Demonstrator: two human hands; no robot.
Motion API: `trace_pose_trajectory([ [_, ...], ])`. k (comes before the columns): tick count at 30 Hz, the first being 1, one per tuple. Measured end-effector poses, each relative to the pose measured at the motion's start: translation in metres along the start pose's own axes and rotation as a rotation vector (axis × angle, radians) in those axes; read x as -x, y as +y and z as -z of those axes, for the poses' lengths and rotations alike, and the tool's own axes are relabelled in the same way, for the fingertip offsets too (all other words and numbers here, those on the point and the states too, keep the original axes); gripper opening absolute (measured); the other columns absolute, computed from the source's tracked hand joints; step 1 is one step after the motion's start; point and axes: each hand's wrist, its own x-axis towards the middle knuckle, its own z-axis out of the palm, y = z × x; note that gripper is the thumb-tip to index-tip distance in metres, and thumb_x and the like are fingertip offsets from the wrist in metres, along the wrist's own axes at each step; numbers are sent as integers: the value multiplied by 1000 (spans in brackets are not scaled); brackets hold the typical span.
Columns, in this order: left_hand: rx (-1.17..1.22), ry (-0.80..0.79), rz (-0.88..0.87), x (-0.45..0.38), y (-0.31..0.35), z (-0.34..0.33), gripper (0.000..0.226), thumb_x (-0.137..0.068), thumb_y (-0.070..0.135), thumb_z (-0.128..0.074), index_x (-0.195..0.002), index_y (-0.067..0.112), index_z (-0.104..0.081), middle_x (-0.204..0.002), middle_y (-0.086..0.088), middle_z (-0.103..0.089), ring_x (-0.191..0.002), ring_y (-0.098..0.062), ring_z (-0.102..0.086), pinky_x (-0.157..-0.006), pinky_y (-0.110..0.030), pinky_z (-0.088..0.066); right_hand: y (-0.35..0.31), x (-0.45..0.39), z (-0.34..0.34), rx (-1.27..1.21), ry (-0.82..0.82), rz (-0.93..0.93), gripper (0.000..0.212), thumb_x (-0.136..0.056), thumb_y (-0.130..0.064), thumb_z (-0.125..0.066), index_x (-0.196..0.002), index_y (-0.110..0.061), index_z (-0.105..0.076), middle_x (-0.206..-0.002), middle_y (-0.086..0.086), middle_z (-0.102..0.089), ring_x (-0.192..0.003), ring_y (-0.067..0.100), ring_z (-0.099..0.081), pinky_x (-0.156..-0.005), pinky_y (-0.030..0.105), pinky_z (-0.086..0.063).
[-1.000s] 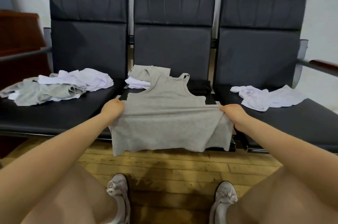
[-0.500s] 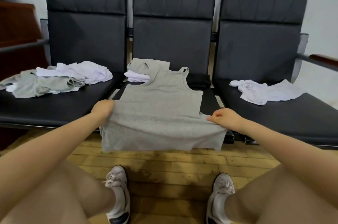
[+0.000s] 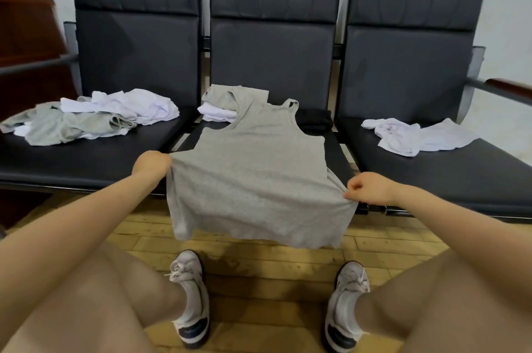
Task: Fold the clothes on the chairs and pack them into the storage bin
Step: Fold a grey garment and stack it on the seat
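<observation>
A grey tank top [image 3: 253, 168] lies spread over the front of the middle chair [image 3: 273, 35], its straps toward the backrest and its lower part hanging past the seat edge above the wooden floor [image 3: 259, 272]. The left hand [image 3: 152, 165] holds the shirt's left side edge in a closed grip, fingers curled under the cloth as far as the angle lets one judge. The right hand [image 3: 365, 188] pinches the right side edge lower down, near the seat's front rail, with its fingers bunched tight on the fabric. The cloth is drawn fairly taut between the two hands.

Behind the tank top, at the back of the same seat, sits a small folded stack [image 3: 221, 106], grey on top of white, and just beside it to the right a folded black garment [image 3: 315, 119]. The left chair [image 3: 135, 44] carries a loose heap of white and grey clothes [image 3: 92, 116]. The right chair [image 3: 408, 58] carries a crumpled white shirt [image 3: 417, 136]. Two grey-and-white sneakers [image 3: 190, 298] stand on the floor below, between bare knees.
</observation>
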Motion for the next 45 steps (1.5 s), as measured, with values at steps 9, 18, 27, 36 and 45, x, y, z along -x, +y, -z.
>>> trace_pose_trajectory([
  [9, -450, -22, -223, 11, 10, -4, 29, -86, 38, -48, -75, 13, -58, -75, -4, -61, -70, -23, -59, -55, -28, -40, -31, -26, 11, -1, 43, -88, 42, -93, -44, -55, -79, -5, -63, -74, 7, -62, -62, 15, -52, -59, 26, -42],
  [18, -271, -227, -174, -47, 44, -24, 36, -90, 31, -50, -66, 4, -50, -64, -4, -48, -58, -19, -48, -52, -27, -37, -52, -112, 15, -408, 72, -313, 19, -95, -24, -54, -99, -6, -55, -92, 9, -57, -87, 24, -58, -58, 27, -49],
  [27, -350, -232, -249, -97, 79, -69, 37, -86, 29, -49, -103, -2, -58, -101, -18, -63, -96, -32, -61, -62, -29, -36, -54, -186, 3, -491, 317, -360, 15, -81, -12, -64, -72, -7, -54, -73, 8, -56, -73, 25, -56, -63, 31, -42],
  [36, -325, -26, -368, -101, 58, -85, 25, -89, 28, -49, -109, 14, -53, -105, -6, -61, -96, -26, -57, -79, -35, -48, -101, -201, -17, -308, 119, 182, 26, -94, -24, -56, -81, -11, -74, -90, -1, -72, -84, 10, -62, -82, 24, -46],
  [45, -300, -4, -396, -101, 52, -86, 29, -91, 30, -48, -117, 16, -54, -112, -5, -60, -100, -26, -57, -79, -35, -47, -71, -223, 28, -505, 292, -79, 17, -92, -27, -60, -88, -11, -66, -79, 1, -61, -79, 18, -56, -62, 24, -44],
])
